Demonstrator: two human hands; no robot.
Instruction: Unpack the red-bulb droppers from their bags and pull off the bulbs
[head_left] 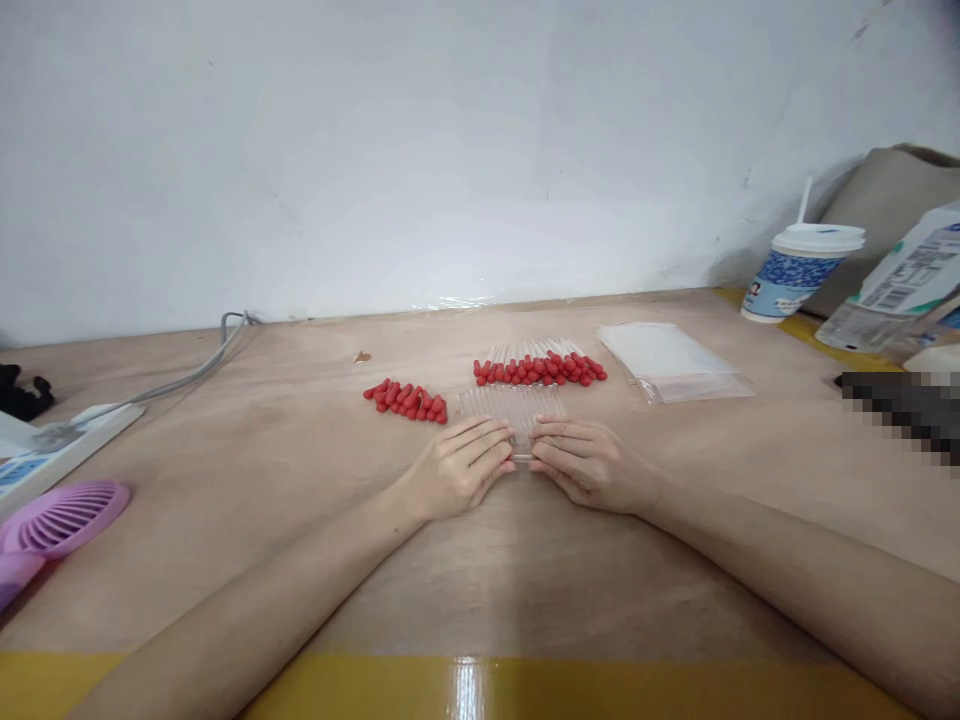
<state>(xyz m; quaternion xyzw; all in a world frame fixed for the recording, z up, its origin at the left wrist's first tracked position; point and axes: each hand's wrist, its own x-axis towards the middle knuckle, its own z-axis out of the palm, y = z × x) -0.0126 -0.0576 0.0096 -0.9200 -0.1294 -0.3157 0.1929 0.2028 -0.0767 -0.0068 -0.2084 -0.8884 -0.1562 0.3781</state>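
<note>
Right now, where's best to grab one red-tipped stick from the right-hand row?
Pinch a red tip at the row's right end, probably from the near right: tips are thicker than the pale stems, which point away from you, and clear tubes lie before the row's left part.

Left cluster of bulbs (406,402) and longer row of bulbs (536,371) were coloured solid red. Slim tubes (517,402) were left clear. Sheets (667,348) were toned white, bordered by transparent film. Counter (247,460) was toned pale pinkish-brown, banded with yellow strip (375,690). Wall (375,150) was finished greyish-white. Cup (795,277) was patterned in mottled dark blue over light blue, topped by white lid (819,237). Fan (71,515) was coloured pinkish-lilac; cable (187,378), grey.
</note>
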